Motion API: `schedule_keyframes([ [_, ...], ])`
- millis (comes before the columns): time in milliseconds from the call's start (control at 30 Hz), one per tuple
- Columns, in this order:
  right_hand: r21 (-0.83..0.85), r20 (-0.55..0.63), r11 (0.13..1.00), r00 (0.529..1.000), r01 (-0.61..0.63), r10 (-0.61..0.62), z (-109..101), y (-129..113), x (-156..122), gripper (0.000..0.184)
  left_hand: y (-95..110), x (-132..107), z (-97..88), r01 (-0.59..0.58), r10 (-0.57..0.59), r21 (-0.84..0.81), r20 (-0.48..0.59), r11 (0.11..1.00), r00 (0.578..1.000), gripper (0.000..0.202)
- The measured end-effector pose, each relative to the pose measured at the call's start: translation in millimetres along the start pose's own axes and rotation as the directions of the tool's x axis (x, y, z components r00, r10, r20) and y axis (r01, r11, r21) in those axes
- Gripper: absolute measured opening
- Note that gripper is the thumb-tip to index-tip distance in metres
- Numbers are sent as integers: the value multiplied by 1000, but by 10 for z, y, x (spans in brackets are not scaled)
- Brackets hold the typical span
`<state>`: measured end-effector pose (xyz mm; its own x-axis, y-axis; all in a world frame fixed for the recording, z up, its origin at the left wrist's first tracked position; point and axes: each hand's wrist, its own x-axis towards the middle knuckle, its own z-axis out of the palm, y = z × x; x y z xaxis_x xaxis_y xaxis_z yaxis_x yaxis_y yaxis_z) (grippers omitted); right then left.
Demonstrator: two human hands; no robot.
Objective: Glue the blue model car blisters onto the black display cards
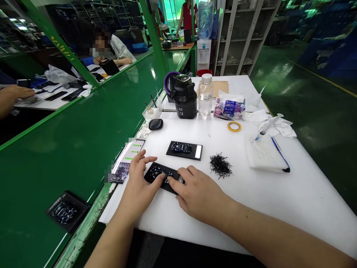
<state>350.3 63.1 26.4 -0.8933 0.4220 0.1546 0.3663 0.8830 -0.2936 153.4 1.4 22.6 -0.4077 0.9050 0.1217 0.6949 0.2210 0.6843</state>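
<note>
A black rectangular panel (153, 172) with a woven-look pattern and a glossy raised figure lies on the white table under both hands. My left hand (141, 182) has its fingers spread at the panel's left end, thumb tip pressing on its face. Over the right end, my right hand (195, 188) grips the panel, its index fingertip beside the left thumb and its thumb at the near edge. Just beyond lies a similar black panel (181, 149) with a white strip. To the right is a pile of small, thin black pieces (220, 165).
Left is a green conveyor belt (111, 108) carrying another black panel (67, 211); a phone (128, 160) lies on its edge. Behind stand a black jug (184, 98) and clear bottle (205, 96). Yellow tape (234, 126), a syringe (269, 126) and white cloth (260, 154) lie right. Co-workers sit beyond.
</note>
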Motion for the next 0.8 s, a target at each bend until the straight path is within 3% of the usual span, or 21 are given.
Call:
schedule_keyframes([
  [233,4,-19,1000,1000,-6,7,20,4,1,47,-20,21,37,8,-9,24,10,1000,1000,35],
  [567,11,1,1000,1000,6,-6,-6,14,-1,48,16,112,-66,-1,-8,75,123,997,992,33],
  [800,3,-20,1000,1000,13,-13,-16,22,-8,46,-5,34,-136,-123,120,19,106,992,987,28],
])
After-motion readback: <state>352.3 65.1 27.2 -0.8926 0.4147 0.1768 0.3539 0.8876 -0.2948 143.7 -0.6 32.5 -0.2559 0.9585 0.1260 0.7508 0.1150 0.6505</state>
